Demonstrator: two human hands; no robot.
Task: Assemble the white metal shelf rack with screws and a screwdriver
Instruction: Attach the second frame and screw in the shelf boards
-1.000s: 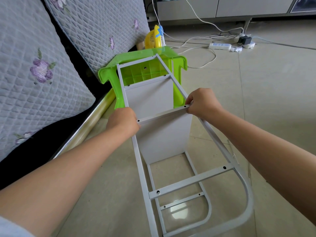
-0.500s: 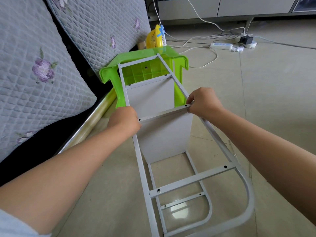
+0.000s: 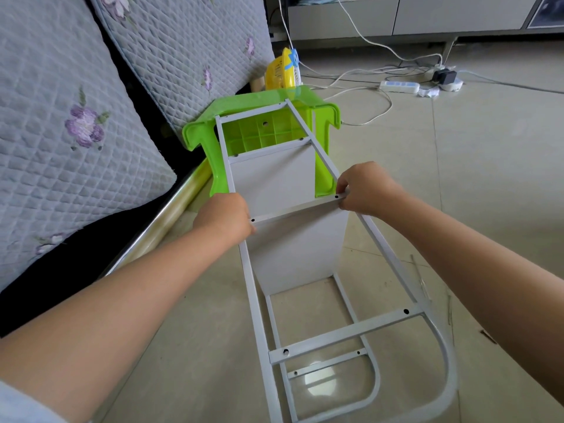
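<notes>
A quilted grey sofa cushion (image 3: 76,141) fills the far left. The white metal shelf rack frame (image 3: 393,264) lies on the beige tiled floor (image 3: 488,178), its far end against a green plastic stool (image 3: 262,102). The left hand (image 3: 224,219) and the right hand (image 3: 364,187), fingers curled, grip the ends of a white shelf panel (image 3: 297,248).

Tiled room, daylight

Beige floor (image 3: 488,178) reflects light; quilted floral cushions (image 3: 76,132) lean left, grey cabinet (image 3: 396,16) behind, power strip (image 3: 399,86) and cables.
</notes>
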